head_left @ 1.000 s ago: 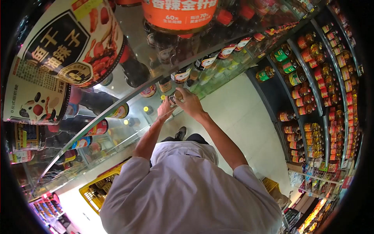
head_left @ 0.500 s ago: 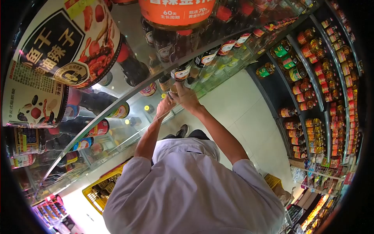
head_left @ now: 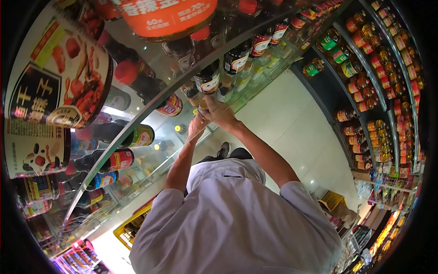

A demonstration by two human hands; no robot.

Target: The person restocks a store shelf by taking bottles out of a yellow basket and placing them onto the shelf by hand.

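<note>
My left hand (head_left: 199, 124) and my right hand (head_left: 220, 114) are close together at the front of a glass shelf unit. The fingers of both are curled inward, and what they hold, if anything, is hidden. A small yellow cap (head_left: 195, 112) shows beside the left fingertips. Just beyond the right fingers stands a dark bottle (head_left: 208, 81) with a black and white label. Next to it is a bottle with a brownish label (head_left: 190, 91). Another yellow-capped bottle (head_left: 180, 129) lies left of my left hand, seen through glass.
A glass shelf edge (head_left: 137, 119) curves above my forearms, bearing dark sauce bottles. Large printed tubs (head_left: 68, 86) and an orange-labelled container (head_left: 169, 18) are close at upper left. Yellow crates (head_left: 130, 223) stand on the floor. Oil bottles (head_left: 365, 105) line racks on the right.
The view has shifted, so the shelves and tubs appear further left and lower. Both hands stay together at nearly the same place by the shelf, their fingers still curled.
</note>
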